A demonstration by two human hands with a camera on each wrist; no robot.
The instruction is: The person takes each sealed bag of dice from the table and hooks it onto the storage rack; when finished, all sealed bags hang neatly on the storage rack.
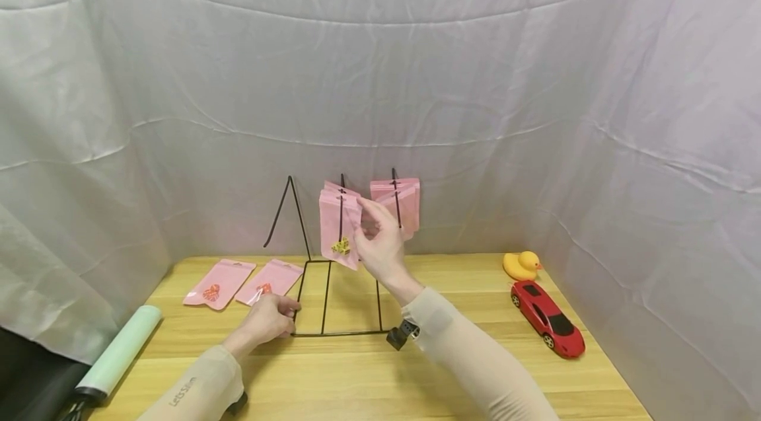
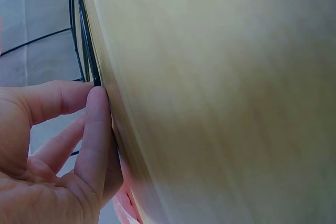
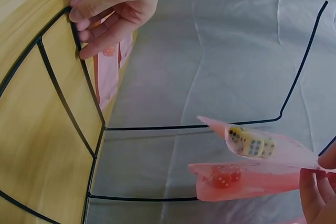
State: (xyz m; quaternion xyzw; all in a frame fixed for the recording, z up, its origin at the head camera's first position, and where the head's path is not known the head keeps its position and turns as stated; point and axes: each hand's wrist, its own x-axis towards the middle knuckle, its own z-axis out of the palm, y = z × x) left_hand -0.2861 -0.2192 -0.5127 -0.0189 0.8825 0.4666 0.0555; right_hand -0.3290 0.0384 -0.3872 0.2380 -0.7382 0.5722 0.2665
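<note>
A black wire display rack (image 1: 326, 295) stands on the wooden table. My left hand (image 1: 267, 318) holds its front left corner, thumb and fingers around the wire in the left wrist view. With thumb and fingertips my right hand (image 1: 383, 249) pinches the upper right edge of a pink zip bag (image 1: 329, 219) at the middle hook. Yellow dice (image 3: 252, 142) show through this bag. Behind it on the same hook hangs another pink bag with red dice (image 3: 226, 177). More pink bags (image 1: 410, 203) hang from the right hook, partly behind my right hand. The left hook (image 1: 300, 216) is bare.
Two pink bags, one at far left (image 1: 222, 275) and one beside the rack (image 1: 276, 273), lie flat with red contents. A yellow rubber duck (image 1: 520, 266) and red toy car (image 1: 547, 318) stand at right. A mint-green cylinder (image 1: 121, 348) lies at left. Grey curtains (image 1: 380, 77) surround the table.
</note>
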